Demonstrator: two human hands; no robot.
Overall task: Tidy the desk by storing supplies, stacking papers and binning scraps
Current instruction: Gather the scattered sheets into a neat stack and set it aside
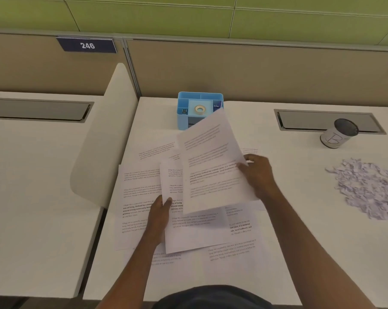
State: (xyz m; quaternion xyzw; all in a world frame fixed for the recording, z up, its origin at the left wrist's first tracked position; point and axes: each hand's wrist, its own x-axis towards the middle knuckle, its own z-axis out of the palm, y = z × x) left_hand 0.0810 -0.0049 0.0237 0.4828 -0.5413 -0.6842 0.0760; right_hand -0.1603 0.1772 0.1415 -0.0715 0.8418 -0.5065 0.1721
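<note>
Several printed sheets (137, 197) lie spread over the middle of the white desk (300, 230). My right hand (256, 172) grips the right edge of one printed sheet (210, 161) and holds it lifted and tilted above the others. My left hand (160, 208) pinches the left edge of another sheet (193, 233) that lies under the raised one. A blue organiser (199, 101) with a tape roll (200, 109) inside stands behind the papers. A heap of paper scraps (367, 188) lies at the right. A small grey-white bin (338, 133) stands behind the scraps.
A white curved divider (103, 139) separates this desk from the neighbouring desk (32, 197) on the left. Grey cable hatches (329, 121) are set into the desk at the back. A beige partition wall (255, 70) closes off the far side.
</note>
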